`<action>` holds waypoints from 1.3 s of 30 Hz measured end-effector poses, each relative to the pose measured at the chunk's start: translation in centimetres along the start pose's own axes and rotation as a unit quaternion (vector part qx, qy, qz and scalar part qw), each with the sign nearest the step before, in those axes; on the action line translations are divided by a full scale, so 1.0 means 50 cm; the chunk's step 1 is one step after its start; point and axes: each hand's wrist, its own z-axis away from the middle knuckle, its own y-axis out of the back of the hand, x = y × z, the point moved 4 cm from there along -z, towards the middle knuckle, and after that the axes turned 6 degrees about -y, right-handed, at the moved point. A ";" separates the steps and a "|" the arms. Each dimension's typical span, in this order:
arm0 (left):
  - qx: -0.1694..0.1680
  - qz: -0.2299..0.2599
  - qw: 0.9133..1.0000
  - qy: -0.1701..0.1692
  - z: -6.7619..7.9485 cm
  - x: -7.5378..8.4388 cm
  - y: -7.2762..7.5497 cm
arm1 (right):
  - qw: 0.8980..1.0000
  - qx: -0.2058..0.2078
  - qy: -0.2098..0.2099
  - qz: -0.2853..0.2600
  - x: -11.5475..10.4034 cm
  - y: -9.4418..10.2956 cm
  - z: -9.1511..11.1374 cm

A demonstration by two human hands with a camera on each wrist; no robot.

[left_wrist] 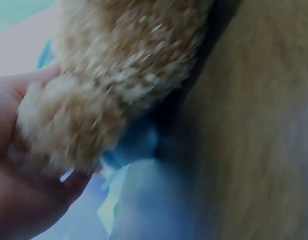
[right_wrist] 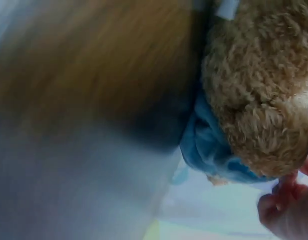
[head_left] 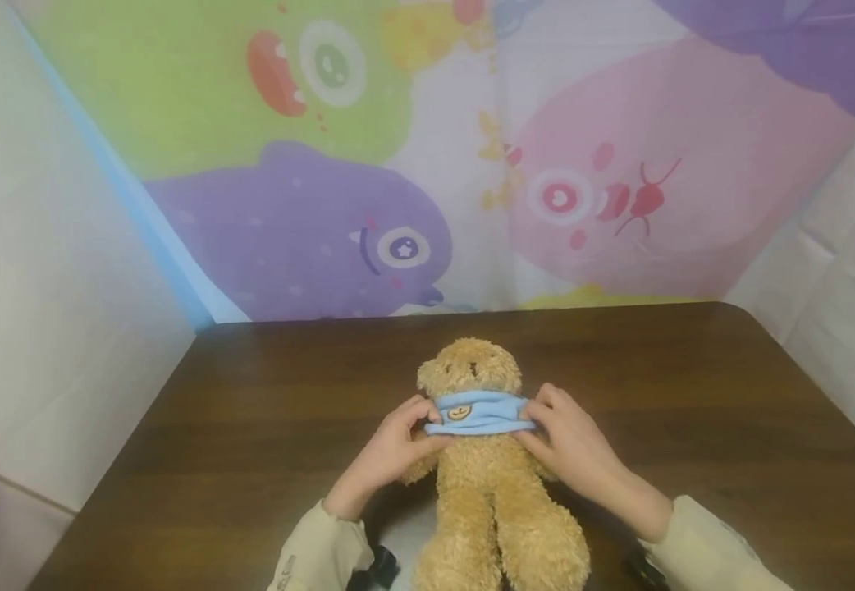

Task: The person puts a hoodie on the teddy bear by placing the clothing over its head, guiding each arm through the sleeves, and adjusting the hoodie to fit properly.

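Here we see a teddy bear (head_left: 475,480) between the two hands, face up on a dark wooden table (head_left: 265,394), its head (head_left: 475,367) just beyond the fingertips and its legs (head_left: 503,538) stretching back between the forearms. We find a light blue garment (head_left: 497,417) bunched across the bear's upper chest and neck, spanning the gap from one hand to the other. The left hand (head_left: 390,443) pinches one side edge of it with thumb and curled fingers; the right hand (head_left: 582,447) grips the opposite edge likewise. Nearer the left hand than the right, we spot a small yellow face patch (head_left: 460,413) on the cloth.

In the left wrist view, we see a blurred furry paw (left_wrist: 68,122) right beside the left palm; the right wrist view shows the other paw (right_wrist: 269,140) just beside the right fingers, with blue cloth behind it. Behind each hand we notice a beige sleeve, left (head_left: 317,550) and right (head_left: 708,546). Well beyond both hands hangs a backdrop (head_left: 309,238) printed with colourful cartoon creatures.
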 end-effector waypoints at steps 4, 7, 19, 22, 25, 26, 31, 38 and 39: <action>-0.076 0.055 0.996 0.008 0.013 -0.001 0.023 | 0.999 -0.031 0.008 -0.039 0.006 0.005 0.006; -0.119 0.073 0.990 0.015 0.024 -0.005 0.040 | 0.994 -0.068 0.022 -0.087 0.019 0.011 0.010; -0.254 0.147 0.953 0.070 0.046 0.001 0.036 | 0.864 -0.350 -0.035 -0.360 0.075 0.009 0.035; -0.246 0.148 0.955 0.070 0.043 0.008 0.024 | 0.849 -0.347 -0.071 -0.391 0.078 0.000 0.034; -0.221 0.103 0.968 0.060 0.038 0.013 0.015 | 0.871 -0.318 -0.081 -0.366 0.078 -0.004 0.028; -0.212 0.086 0.972 0.053 0.036 0.015 0.012 | 0.881 -0.306 -0.079 -0.351 0.078 -0.004 0.027; -0.169 0.023 0.985 0.020 0.027 0.023 -0.002 | 0.929 -0.245 -0.068 -0.270 0.077 -0.003 0.025; -0.087 -0.022 0.996 0.008 0.021 0.022 -0.011 | 0.952 -0.183 -0.105 -0.223 0.071 -0.010 0.031; -0.070 -0.032 0.997 0.003 0.020 0.022 -0.012 | 0.952 -0.175 -0.116 -0.221 0.070 -0.010 0.031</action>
